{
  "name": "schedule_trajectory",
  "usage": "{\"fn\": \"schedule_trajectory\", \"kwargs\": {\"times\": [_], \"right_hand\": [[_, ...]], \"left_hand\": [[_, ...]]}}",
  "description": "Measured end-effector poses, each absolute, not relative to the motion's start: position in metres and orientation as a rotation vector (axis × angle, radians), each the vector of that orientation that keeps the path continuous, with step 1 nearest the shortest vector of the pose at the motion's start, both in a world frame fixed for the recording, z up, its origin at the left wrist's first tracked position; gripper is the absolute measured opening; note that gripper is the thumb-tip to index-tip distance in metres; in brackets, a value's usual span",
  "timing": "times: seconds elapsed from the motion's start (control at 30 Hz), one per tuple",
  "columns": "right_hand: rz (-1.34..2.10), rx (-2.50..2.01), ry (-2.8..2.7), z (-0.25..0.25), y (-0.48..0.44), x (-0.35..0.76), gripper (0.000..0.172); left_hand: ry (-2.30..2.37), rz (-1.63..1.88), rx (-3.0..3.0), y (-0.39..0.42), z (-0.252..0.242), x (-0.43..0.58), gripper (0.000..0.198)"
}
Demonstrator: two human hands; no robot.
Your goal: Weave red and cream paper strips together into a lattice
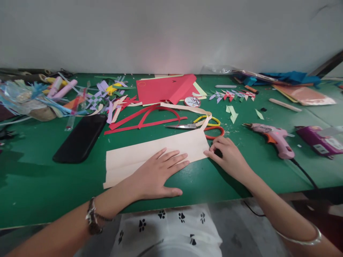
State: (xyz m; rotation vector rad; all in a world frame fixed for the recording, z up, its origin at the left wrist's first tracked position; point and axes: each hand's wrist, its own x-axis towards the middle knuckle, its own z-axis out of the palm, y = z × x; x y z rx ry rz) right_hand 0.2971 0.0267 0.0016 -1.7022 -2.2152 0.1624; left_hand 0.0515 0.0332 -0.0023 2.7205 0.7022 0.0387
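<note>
Cream paper sheet (139, 157) lies flat on the green table (80, 200), directly in front of the person, with its long side running roughly left to right and its right end set farther from the near table edge than its left end. A lengthwise crease line shows in its left part. The left hand (158, 175) rests palm down, fingers extended and slightly spread, across the lower long edge of the sheet; the fingers lie on the paper, the thumb lies over the table surface, and nothing is grasped. The right hand (227, 155) is at the lower right corner of the sheet, fingers curled, thumb tip at the paper edge and index finger close to it; whether the corner is pinched between them cannot be told. Just beyond the right end of the sheet lie scissors (191, 126) with one yellow and one red handle loop; a narrow cream strip (184, 107) passes over them. Red strips (160, 123) lie behind the sheet, and a red paper (158, 89) lies farther back. A black phone (81, 139) is located left of the sheet. A pink glue gun (276, 137) lies to the right of the right hand, followed by a purple object (318, 141).
</note>
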Motion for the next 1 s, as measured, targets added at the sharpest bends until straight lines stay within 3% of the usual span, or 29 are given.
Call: {"fn": "schedule_trajectory", "kwargs": {"times": [1.0], "right_hand": [[-0.103, -1.874, -2.319, 0.0047, 0.0263, 0.2889, 0.024]], "left_hand": [[0.704, 0.016, 2.767, 0.0338, -0.0027, 0.0521, 0.070]]}}
